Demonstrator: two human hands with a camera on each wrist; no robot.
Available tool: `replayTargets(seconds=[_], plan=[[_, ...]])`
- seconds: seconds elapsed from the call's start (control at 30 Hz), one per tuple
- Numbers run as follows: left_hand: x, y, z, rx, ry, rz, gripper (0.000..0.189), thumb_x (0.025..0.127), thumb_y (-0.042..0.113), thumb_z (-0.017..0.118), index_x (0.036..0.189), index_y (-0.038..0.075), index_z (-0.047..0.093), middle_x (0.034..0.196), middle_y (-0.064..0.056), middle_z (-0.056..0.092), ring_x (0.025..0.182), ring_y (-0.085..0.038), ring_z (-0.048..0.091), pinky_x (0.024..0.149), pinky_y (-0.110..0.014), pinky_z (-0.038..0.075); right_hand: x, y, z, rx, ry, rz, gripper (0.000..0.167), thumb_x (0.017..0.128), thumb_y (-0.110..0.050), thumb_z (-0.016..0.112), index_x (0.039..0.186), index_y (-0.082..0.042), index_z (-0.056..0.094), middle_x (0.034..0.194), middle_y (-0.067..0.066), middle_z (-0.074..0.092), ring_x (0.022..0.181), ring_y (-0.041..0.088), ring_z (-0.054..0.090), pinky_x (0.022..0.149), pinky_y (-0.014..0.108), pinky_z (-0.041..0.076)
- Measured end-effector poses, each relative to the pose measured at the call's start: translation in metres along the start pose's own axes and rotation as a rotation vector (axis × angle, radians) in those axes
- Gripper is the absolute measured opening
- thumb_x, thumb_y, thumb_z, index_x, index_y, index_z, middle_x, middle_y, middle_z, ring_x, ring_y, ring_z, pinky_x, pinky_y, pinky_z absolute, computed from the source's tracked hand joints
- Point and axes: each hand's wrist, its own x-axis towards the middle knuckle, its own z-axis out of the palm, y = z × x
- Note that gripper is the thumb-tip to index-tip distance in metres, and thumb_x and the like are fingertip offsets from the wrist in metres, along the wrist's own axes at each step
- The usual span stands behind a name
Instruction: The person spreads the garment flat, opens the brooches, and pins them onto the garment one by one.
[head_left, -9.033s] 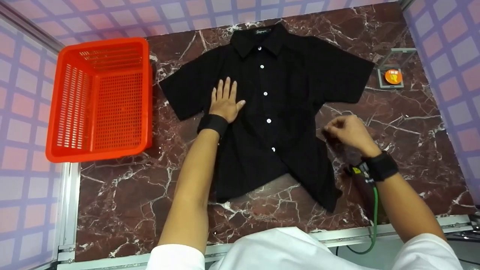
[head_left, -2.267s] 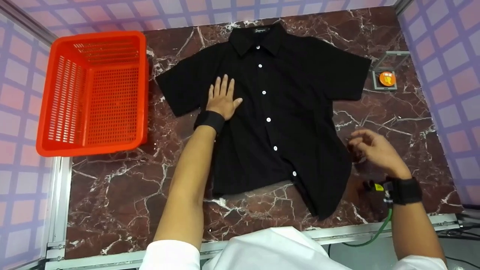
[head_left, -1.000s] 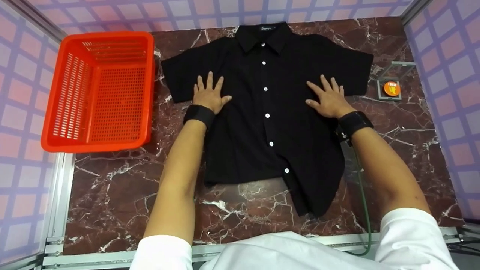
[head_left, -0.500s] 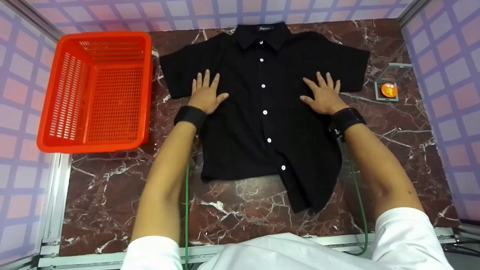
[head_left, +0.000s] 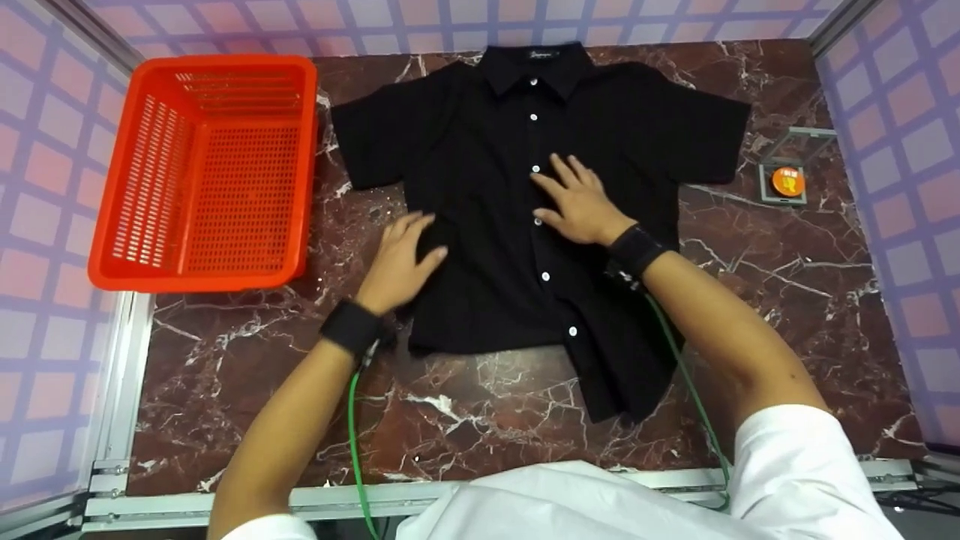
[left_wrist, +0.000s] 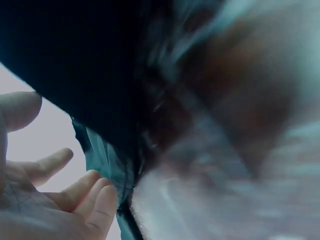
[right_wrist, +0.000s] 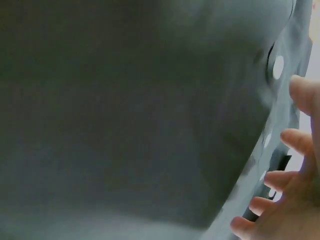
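Black shirt point(head_left: 480, 292) face up on the marbled table point(head_left: 772, 315), collar away from the person, short sleeves out. Half a second ago both hands were spread over its chest, one on each side. Now the left hand point(head_left: 397, 262) is down at the shirt's left side edge, below that sleeve; fingers relaxed, thumb apart, no grip seen. Right hand point(head_left: 589, 210) shifted inward to the button strip point(head_left: 538, 251), fingers extended and fanned, nothing held; pressure on the cloth cannot be told. Shirt lies much as before: right front panel hanging below the left, its lower end folded. Red basket point(head_left: 202, 283) left of the shirt, unmoved. Right of the shirt's right sleeve, open case point(head_left: 784, 201) with orange disc point(head_left: 787, 182), also unchanged. Left wrist view partly blurred.
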Motion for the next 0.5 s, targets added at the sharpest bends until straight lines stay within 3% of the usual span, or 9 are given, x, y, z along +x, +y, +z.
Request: replayTargets(seconds=[0.17,0.3,0.5], plan=[[-0.045,-0.005,-0.002,-0.060,-0.038,-0.057,0.069,0.097,0.040,0.065,0.154,0.009,0.040,0.158,-0.017,0.032,0.142,-0.035,0.033,0.113,-0.055,0.031,0.017,-0.012,0.001,0.008,-0.047,0.023,0.062,0.105,-0.044,0.048,0.159,-0.018,0.032,0.166,0.021,0.009,0.151,0.047,0.004,0.116,0.067,0.010],[-0.074,-0.009,0.001,-0.103,-0.074,-0.079,0.091,0.085,0.048,0.077,0.157,0.014,0.033,0.159,-0.015,0.029,0.140,-0.037,0.037,0.111,-0.059,0.033,0.029,-0.015,0.001,-0.006,-0.093,0.068,0.062,0.106,-0.046,0.045,0.161,-0.023,0.027,0.167,0.018,0.003,0.151,0.045,0.000,0.114,0.070,0.008],[-0.100,-0.010,0.011,-0.170,-0.112,-0.002,0.112,0.070,0.040,0.092,0.160,0.021,0.029,0.162,-0.013,0.025,0.143,-0.035,0.034,0.113,-0.055,0.032,0.042,-0.017,0.002,-0.042,-0.137,0.125,0.064,0.105,-0.048,0.043,0.162,-0.028,0.022,0.168,0.016,-0.003,0.152,0.043,-0.005,0.109,0.077,0.004]])
